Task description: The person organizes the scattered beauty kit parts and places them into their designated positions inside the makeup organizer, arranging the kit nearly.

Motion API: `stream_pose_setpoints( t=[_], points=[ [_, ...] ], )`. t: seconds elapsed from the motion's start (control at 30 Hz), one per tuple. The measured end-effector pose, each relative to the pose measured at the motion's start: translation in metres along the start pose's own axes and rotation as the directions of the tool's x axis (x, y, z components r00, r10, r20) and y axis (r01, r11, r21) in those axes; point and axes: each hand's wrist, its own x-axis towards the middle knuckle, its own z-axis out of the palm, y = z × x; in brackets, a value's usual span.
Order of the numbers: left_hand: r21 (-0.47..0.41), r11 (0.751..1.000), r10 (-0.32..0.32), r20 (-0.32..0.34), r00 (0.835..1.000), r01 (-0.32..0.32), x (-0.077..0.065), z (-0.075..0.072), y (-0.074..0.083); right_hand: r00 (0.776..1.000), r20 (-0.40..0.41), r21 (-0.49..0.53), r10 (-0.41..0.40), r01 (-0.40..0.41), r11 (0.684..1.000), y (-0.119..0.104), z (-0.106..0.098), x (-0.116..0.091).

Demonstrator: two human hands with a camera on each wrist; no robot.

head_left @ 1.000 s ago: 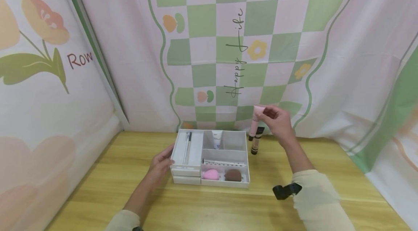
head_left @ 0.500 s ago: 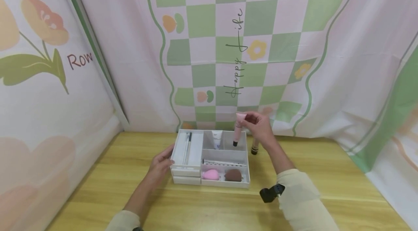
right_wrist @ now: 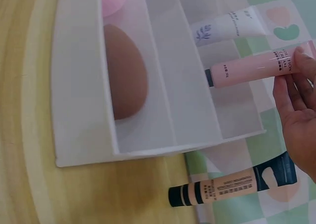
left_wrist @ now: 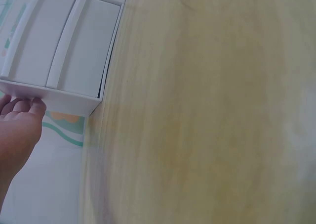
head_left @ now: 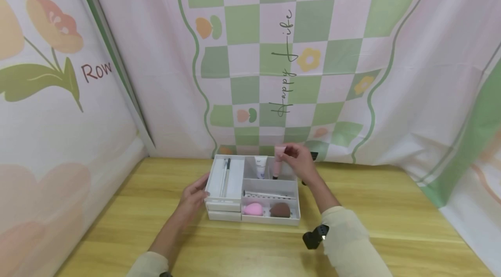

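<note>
My right hand [head_left: 301, 163] pinches a pink cream tube [right_wrist: 252, 66] by its flat end, black cap down. The tube is upright at the back-right compartment of a white organizer box [head_left: 270, 221], its cap below the rim. Whether the cap touches the floor I cannot tell. A white tube [head_left: 260, 166] stands in the adjoining compartment. My left hand [head_left: 192, 196] rests against the box's left side; its fingers [left_wrist: 22, 105] touch the wall in the left wrist view. Right of the box stands a beige tube with black ends [right_wrist: 229, 187], partly hidden by my right hand in the head view.
The box also holds brushes [head_left: 225, 178] in its left tray, spotted white sticks [head_left: 268, 195] in the middle, and a pink sponge [head_left: 253, 209] and a brown sponge [head_left: 280, 210] in front. Two small drawers [head_left: 225, 210] face forward. A patterned curtain [head_left: 240, 64] hangs behind the wooden table [head_left: 250, 251].
My right hand has carried the pink tube leftward from beside the beige tube, then lowered it into the back-right compartment. The left hand has stayed at the box's side.
</note>
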Motion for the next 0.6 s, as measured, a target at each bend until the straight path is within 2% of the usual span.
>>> stream_pose_setpoints(
  t=[0.17,0.33,0.43,0.6],
  points=[
    [0.003,1.000,0.009,0.002,1.000,-0.009,0.000,0.001,0.001,0.998,0.030,0.039,-0.054,0.053,0.998,0.005,0.007,-0.003],
    [0.012,1.000,0.012,0.004,1.000,-0.012,0.000,0.002,0.001,0.997,0.065,0.044,-0.047,0.044,0.998,0.010,0.012,-0.007],
    [0.016,1.000,0.014,0.009,1.000,-0.015,-0.001,0.001,0.001,0.997,0.071,0.020,-0.027,0.025,0.999,0.013,0.015,-0.009],
    [0.011,1.000,0.019,0.017,1.000,-0.019,0.000,0.001,0.000,0.998,0.064,-0.091,0.019,-0.013,0.996,0.017,0.020,-0.013]
  ],
)
